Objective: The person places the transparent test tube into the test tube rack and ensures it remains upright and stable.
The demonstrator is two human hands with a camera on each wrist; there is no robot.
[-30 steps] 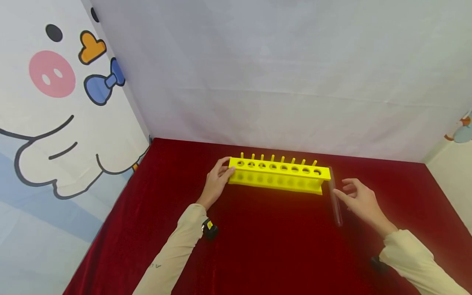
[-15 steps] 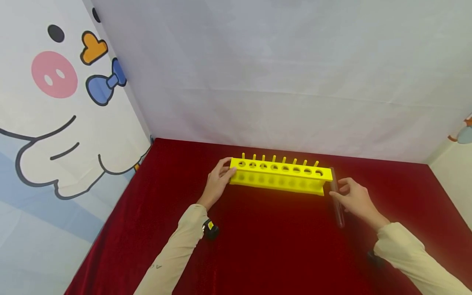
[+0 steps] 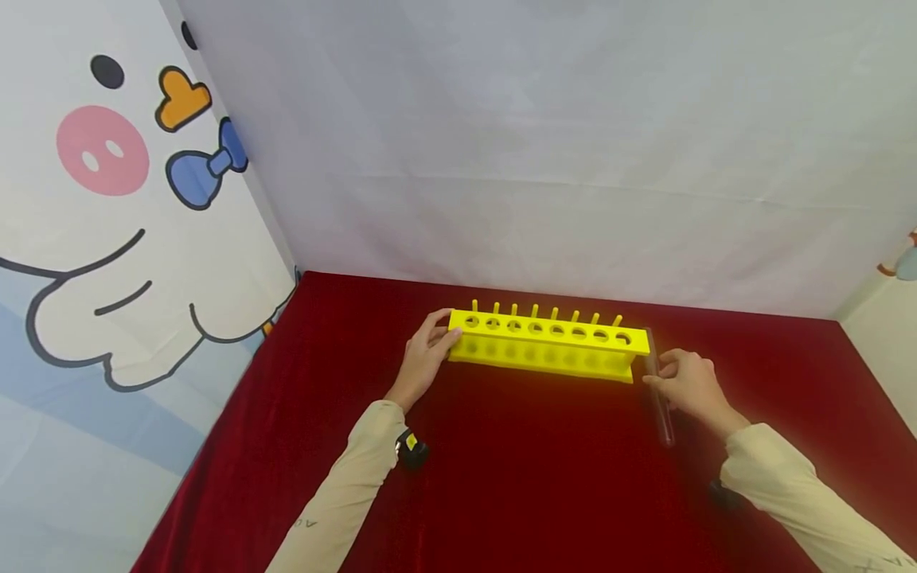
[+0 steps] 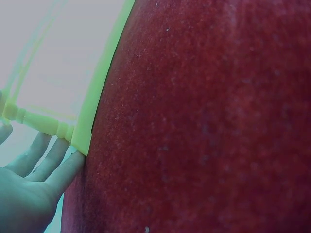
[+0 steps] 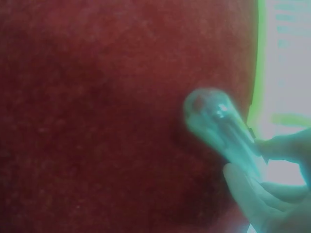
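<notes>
A yellow test tube rack (image 3: 540, 362) with a row of round holes and upright pegs behind them stands on the dark red cloth. My left hand (image 3: 423, 354) grips its left end, thumb at the front and fingers round the end post; the left wrist view shows fingertips (image 4: 73, 162) against the rack's end (image 4: 85, 131). Just beyond the rack's right end lies a clear test tube (image 3: 663, 422), its rounded end towards me. My right hand (image 3: 695, 390) pinches it; in the right wrist view thumb and fingers meet the tube (image 5: 214, 119) from both sides. No tubes show in the rack.
Red velvet cloth (image 3: 544, 477) covers the table. A pale curtain (image 3: 544, 143) hangs behind its back edge, and a printed cartoon sheet (image 3: 100, 318) hangs at the left.
My right hand has moved left to the test tube and its fingers have closed on it. My left hand stays at the rack's end. The rack looks unmoved.
</notes>
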